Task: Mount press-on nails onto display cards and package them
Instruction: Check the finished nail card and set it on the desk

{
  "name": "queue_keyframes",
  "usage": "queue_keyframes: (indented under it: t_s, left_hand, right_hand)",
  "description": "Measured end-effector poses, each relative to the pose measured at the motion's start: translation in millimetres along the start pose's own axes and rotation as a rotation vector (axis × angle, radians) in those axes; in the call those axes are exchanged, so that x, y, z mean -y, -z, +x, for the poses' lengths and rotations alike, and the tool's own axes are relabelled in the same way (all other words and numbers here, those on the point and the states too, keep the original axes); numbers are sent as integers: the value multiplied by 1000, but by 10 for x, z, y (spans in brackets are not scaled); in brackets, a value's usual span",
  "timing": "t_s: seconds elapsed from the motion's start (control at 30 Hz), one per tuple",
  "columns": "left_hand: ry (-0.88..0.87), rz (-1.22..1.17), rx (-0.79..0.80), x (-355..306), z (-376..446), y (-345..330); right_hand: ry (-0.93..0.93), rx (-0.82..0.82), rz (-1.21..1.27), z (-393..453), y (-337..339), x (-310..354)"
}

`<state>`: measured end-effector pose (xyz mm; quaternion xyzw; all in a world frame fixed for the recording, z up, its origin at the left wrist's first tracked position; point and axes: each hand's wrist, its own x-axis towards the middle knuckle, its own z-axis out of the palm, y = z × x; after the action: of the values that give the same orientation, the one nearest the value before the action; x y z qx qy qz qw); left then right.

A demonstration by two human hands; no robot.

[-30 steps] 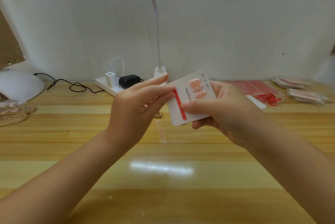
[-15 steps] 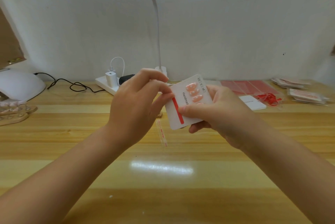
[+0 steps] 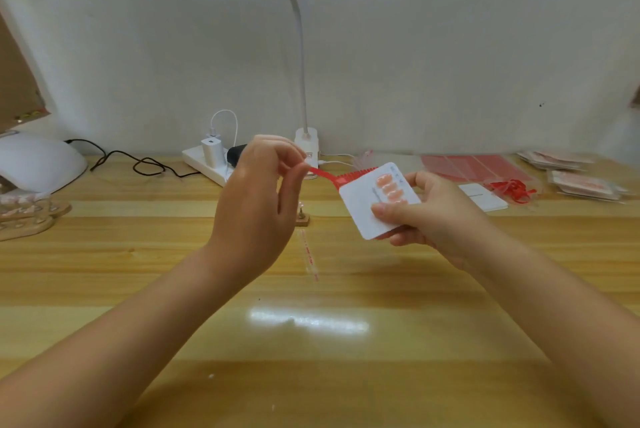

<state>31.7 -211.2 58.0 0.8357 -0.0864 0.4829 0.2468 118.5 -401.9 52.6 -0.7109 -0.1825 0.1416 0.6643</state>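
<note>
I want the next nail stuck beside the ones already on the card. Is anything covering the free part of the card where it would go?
Partly. The right hand holds the card, its thumb lying across the face just below the nails. The red strip, pinched by the left hand, is off the card's top corner. The rest of the face looks bare.

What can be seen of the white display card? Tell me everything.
The white display card is a stiff-looking rounded square, tilted, held above the wooden desk by the right hand, thumb on its front. A row of peach press-on nails sits on it beside small print. The left hand pinches a red strip stretched from its top-left edge.
</note>
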Motion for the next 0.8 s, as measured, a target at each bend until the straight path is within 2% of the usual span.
queue_keyframes:
  t_s: [0.1,0.27,0.43,0.53,0.63,0.7,0.8]
  left_hand:
    - [208,-138,6,-35,-27,-34]
    - [333,-278,81,-87,-215,-212]
    - [411,-351,150,-57,-400,-343]
    - [442,-350,155,-7,-424,-362]
    - [453,-361,159,-1,-424,-366]
    - [451,-363,161,-3,-428,-370]
    - [451,-381,172,-7,-428,-372]
  right_hand:
    - [-25,48,-188,30,7,-123]
    - [-51,266,-570,6,-72,-293]
    - [97,247,-763,43,-58,-363]
    - [150,239,-646,19,-55,-374]
    - [243,87,-389,22,-8,-363]
    - [263,54,-258,25,5,-350]
    - [251,33,-284,35,-9,-359]
